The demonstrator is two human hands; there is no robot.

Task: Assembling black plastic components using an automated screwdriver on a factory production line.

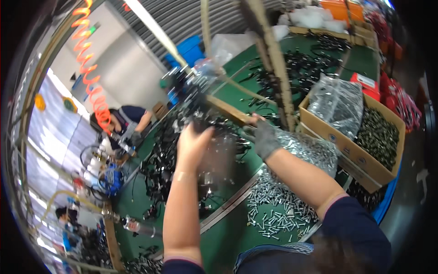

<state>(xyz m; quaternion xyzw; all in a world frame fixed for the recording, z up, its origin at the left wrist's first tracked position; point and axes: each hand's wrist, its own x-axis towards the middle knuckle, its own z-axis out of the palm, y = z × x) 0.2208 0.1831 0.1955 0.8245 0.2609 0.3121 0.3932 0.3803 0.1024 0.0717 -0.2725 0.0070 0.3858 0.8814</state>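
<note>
Over a heap of black parts with silver bits [159,155] on the green table, my bare left hand [194,144] is smeared by motion. Its thumb points up and right; the fingertips are lost among the dark parts, so a hold cannot be made out. Beyond it a blurred cluster of black and silver parts [189,89] stands higher than the heap. My right hand [264,139] wears a grey glove with bare fingertips. Its thumb and fingers are apart, and nothing shows between them. Below that hand lie a clear plastic bag of screws [305,153] and loose silver screws [278,205].
A cardboard box [342,148] at right holds small dark metal parts and a plastic bag. An upright post [278,73] rises beyond my right hand. Orange coiled hose [91,82] hangs at left, near a co-worker [130,121]. A hand-held driver tool [137,226] lies lower left.
</note>
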